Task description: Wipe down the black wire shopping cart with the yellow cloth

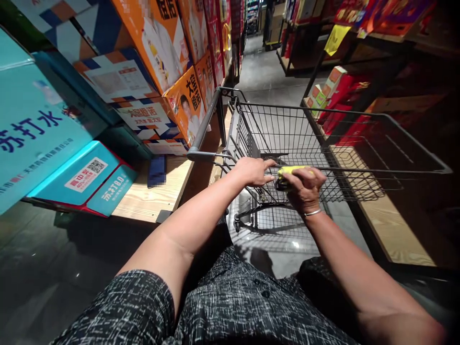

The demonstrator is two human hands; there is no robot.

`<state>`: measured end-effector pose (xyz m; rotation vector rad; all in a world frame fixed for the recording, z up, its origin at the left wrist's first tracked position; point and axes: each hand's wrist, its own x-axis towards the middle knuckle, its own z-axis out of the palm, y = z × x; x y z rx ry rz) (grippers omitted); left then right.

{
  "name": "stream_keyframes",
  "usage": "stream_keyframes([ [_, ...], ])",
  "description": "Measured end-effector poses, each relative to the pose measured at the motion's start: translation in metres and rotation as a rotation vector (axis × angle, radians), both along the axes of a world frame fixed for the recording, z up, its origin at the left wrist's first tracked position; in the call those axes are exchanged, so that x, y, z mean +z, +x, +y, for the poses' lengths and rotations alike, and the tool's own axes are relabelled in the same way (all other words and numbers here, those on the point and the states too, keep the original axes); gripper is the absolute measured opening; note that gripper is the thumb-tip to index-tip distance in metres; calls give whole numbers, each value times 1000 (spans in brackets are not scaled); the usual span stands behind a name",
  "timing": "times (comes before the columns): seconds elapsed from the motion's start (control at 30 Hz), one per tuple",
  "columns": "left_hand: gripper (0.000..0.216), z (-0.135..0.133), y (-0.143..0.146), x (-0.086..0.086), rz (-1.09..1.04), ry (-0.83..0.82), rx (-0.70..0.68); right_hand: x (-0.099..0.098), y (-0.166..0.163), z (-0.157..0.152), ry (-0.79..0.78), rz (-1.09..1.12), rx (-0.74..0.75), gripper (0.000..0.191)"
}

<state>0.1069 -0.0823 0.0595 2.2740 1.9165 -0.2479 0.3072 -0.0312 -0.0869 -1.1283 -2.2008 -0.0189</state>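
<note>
My right hand (307, 187), with a silver bracelet at the wrist, is closed round a small yellow object (293, 169) with a dark part at its lower left. Its exact kind cannot be made out. Just left of it, my left hand (253, 171) has its index finger and thumb apart and holds nothing I can see; a small gap shows between its fingertips and the yellow object. Both hands are over the near side of a dark wire shopping cart (276, 108). The cart's handle (204, 127) is at the left.
Stacked orange cartons (183, 103) and turquoise drink boxes (97, 177) stand at left. A dark blue phone-like item (157, 171) lies on the wooden shelf (143, 203). At right, a rack (391, 230) holds red packages (338, 108). A tiled aisle (264, 72) runs ahead.
</note>
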Motion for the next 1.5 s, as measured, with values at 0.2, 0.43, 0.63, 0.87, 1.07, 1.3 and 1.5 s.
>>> stream_keyframes([
  [0.2, 49, 8, 1, -1, -18, 0, -8, -22, 1, 2, -14, 12, -72, 34],
  [0.43, 49, 9, -3, -10, -23, 64, -15, -123, 12, 3, -261, -114, -176, 47],
  [0.63, 49, 15, -7, -13, -7, 96, 29, -124, 21, 12, -313, -210, -141, 49],
  [0.87, 47, 20, -13, -16, 42, 131, 18, -71, 40, 20, -139, -59, -119, 41],
  [1.07, 50, 16, -13, -17, 26, 123, 5, -20, 32, 41, 41, 104, -239, 35],
  [1.3, 47, 6, -7, -17, 34, 150, -14, -127, 49, 14, -301, -207, -283, 53],
  [1.5, 49, -1, -2, -13, 48, 112, -27, -154, 64, 8, -413, -284, -286, 48],
])
